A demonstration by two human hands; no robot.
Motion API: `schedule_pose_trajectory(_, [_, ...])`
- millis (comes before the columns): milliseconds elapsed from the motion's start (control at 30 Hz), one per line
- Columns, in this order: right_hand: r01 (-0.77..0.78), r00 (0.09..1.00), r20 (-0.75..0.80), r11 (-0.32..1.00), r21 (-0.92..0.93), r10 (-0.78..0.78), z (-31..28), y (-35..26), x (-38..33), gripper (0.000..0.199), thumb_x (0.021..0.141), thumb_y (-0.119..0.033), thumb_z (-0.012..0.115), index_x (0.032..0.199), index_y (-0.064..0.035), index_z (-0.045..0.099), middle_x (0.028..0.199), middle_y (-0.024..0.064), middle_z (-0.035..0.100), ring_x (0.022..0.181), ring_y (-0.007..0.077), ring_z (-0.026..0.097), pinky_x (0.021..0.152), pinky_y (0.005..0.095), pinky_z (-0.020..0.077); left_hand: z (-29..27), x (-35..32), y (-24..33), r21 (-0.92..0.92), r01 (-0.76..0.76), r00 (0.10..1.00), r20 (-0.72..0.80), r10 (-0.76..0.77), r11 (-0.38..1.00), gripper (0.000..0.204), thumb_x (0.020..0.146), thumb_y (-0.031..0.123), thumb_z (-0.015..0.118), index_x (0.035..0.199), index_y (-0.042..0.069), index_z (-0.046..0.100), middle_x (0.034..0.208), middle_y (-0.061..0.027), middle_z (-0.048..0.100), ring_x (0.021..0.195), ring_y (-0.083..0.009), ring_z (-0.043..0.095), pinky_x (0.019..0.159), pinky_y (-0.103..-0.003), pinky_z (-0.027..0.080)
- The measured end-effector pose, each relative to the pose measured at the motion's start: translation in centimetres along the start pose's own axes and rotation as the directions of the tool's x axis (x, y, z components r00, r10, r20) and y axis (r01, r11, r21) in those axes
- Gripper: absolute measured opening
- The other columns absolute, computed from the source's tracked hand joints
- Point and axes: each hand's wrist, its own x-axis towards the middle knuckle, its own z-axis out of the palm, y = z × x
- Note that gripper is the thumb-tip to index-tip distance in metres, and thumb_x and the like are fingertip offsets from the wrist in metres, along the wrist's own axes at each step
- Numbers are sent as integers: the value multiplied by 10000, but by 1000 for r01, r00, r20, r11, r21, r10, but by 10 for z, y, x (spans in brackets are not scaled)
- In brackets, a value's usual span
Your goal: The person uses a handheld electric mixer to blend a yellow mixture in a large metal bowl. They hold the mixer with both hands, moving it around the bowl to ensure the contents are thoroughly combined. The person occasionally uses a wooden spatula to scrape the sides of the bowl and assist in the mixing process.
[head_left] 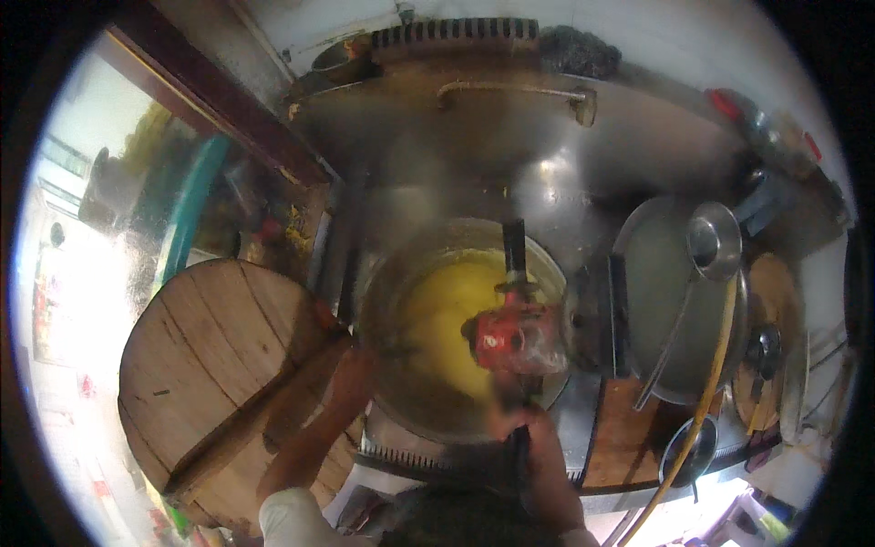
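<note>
A large metal pot with thick yellow liquid in it stands in front of me. Over its right half is a red power tool with black handles, like a hand-held mixer; its lower end is hidden. My right hand is closed round the tool's near handle. Left of the pot, a round wooden lid with a wooden crossbar stands out. My left hand is closed at the lid's right edge by the crossbar's end, close to the pot's rim; its fingers are partly hidden and blurred.
To the right stands a wide basin of cloudy liquid, with a metal ladle across it. A long wooden stick slants down beside it. Near a wooden board is a small pan. A pipe tap projects from the back wall.
</note>
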Motion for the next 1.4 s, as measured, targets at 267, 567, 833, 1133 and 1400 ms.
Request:
schedule_pose_trajectory(267, [133, 986, 127, 976, -173, -112, 10, -32, 26, 430, 568, -97, 618, 970, -21, 486, 753, 69, 521, 605, 179, 507, 544, 279, 408, -32, 34, -24, -336, -3, 956, -277, -96, 942, 182, 814, 154, 480, 941, 107, 601, 835, -151, 595, 749, -329, 596, 678, -422, 479])
schedule_pose_trajectory(567, [156, 982, -65, 958, -239, -176, 12, -60, 1, 522, 536, -60, 624, 1039, -29, 489, 774, 79, 531, 631, 182, 518, 559, 261, 413, -66, 303, 50, -17, -134, 911, -395, 117, 991, 309, 811, 124, 506, 1113, 168, 560, 906, -129, 595, 902, -336, 553, 720, -427, 481])
schedule_pose_trajectory(833, [216, 975, -53, 976, -34, -217, -37, -66, -25, 505, 517, -45, 653, 987, 6, 476, 714, 100, 512, 540, 209, 497, 480, 294, 386, -67, 363, 124, -55, -211, 942, -277, 188, 976, 241, 885, 208, 420, 1061, 134, 568, 968, -146, 606, 908, -354, 567, 739, -433, 479])
schedule_pose_trajectory(1133, [148, 988, 38, 989, -9, -148, -64, -40, -63, 469, 535, -56, 656, 974, 1, 501, 710, 99, 534, 589, 198, 516, 529, 285, 411, -70, 321, 100, -286, -461, 829, -477, 292, 840, 212, 824, 155, 505, 1005, 83, 589, 886, -161, 608, 836, -363, 576, 711, -444, 457])
schedule_pose_trajectory(1400, [235, 970, -48, 969, -76, -239, -40, -6, -95, 445, 535, -44, 631, 956, 13, 500, 731, 83, 524, 585, 195, 504, 533, 283, 400, -115, 182, 83, -252, -437, 759, -619, 203, 863, 352, 767, 84, 550, 1118, 51, 546, 936, -169, 584, 866, -360, 544, 762, -429, 456])
